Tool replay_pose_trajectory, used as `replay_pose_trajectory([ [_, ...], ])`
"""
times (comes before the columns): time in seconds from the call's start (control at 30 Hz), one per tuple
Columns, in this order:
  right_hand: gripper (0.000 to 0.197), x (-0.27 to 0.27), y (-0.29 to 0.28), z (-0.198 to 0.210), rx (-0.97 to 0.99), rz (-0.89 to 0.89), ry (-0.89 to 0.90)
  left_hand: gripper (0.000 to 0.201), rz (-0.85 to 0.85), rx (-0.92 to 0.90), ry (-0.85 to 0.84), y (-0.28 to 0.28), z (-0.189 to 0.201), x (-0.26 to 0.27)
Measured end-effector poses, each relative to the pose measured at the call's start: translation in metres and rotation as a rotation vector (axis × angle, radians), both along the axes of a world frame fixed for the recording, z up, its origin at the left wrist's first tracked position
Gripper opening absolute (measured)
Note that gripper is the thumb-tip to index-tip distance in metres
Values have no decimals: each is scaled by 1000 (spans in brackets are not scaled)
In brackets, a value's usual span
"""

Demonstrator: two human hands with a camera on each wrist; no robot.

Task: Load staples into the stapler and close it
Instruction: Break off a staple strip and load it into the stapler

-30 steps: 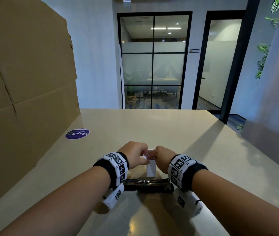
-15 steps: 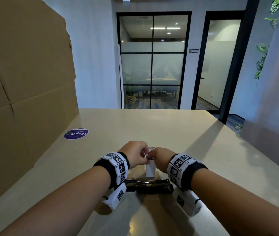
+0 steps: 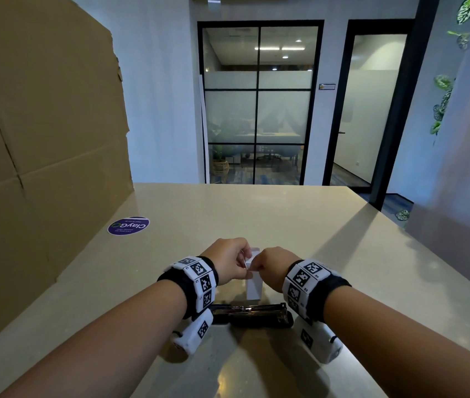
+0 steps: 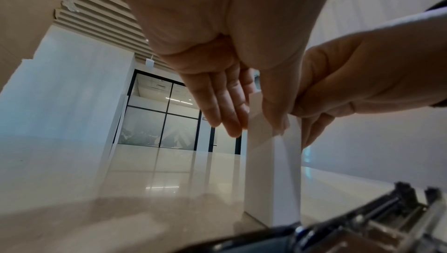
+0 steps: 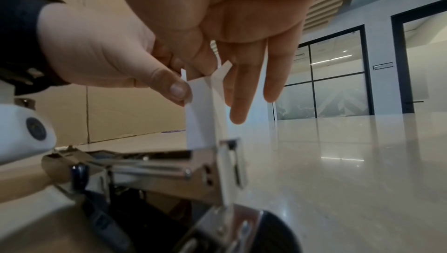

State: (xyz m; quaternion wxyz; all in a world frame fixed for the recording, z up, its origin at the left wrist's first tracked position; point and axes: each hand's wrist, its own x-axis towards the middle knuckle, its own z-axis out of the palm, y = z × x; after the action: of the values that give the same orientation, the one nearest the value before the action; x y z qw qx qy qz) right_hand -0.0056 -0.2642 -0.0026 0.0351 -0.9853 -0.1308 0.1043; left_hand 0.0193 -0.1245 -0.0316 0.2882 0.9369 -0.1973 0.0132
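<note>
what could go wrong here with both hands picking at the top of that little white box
The white box stands tall and narrow on the table, so the left hand and right hand tugging its top flaps might tip it. It stands just behind the open stapler, so it could knock it or spill there.

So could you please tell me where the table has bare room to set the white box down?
Bare beige tabletop lies beyond the hands, right of the round purple sticker. It is crowded near the open black stapler and upright white box.
</note>
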Motion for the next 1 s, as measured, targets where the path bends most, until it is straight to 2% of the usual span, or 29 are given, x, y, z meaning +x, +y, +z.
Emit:
replay_pose_trajectory([
  [0.13,34,2,4,-4,29,7,51,29,2,9,-10,0,0,-1],
  [0.37,32,0,3,-11,77,104,-49,13,-22,78,-75,1,3,-2],
  [0.57,36,-6,0,-14,-46,134,-109,12,-10,91,-84,4,2,-1],
  [0.73,39,6,6,-18,44,102,-20,11,6,80,-53,4,2,2],
  [0.87,31,6,0,-20,128,77,-52,12,-1,82,-28,4,5,1],
  [1.0,33,3,-5,-19,107,105,-118,17,5,73,-18,4,4,1],
])
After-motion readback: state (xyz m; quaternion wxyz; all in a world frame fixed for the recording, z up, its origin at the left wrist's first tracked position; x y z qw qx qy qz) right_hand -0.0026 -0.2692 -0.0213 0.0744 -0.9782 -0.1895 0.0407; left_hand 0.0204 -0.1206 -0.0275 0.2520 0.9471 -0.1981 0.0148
